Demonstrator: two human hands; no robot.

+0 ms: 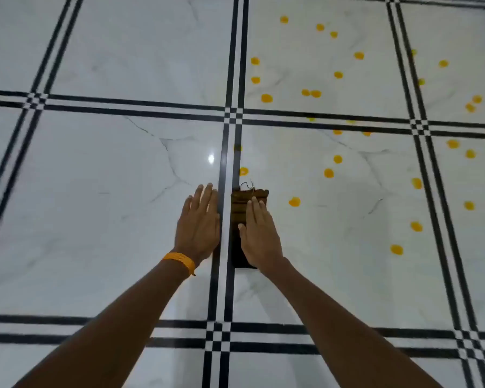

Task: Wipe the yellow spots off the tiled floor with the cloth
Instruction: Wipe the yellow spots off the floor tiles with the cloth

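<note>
A folded dark brown cloth (240,211) with frayed threads at its far end lies flat on the white marble tiled floor (95,205), along a black double grout line. My right hand (259,233) rests flat on top of the cloth, fingers straight and together. Just left of the line, my left hand (199,225) lies flat on the bare tile, fingers extended, an orange band at the wrist. Several yellow spots dot the tiles ahead and to the right; the nearest are one yellow spot (243,171) just beyond the cloth and another yellow spot (294,201) to its right.
Black double stripes (230,116) cross the floor in a grid. The tiles on the left carry no spots, only a light glare (211,158). More yellow spots reach the far right tiles (470,154).
</note>
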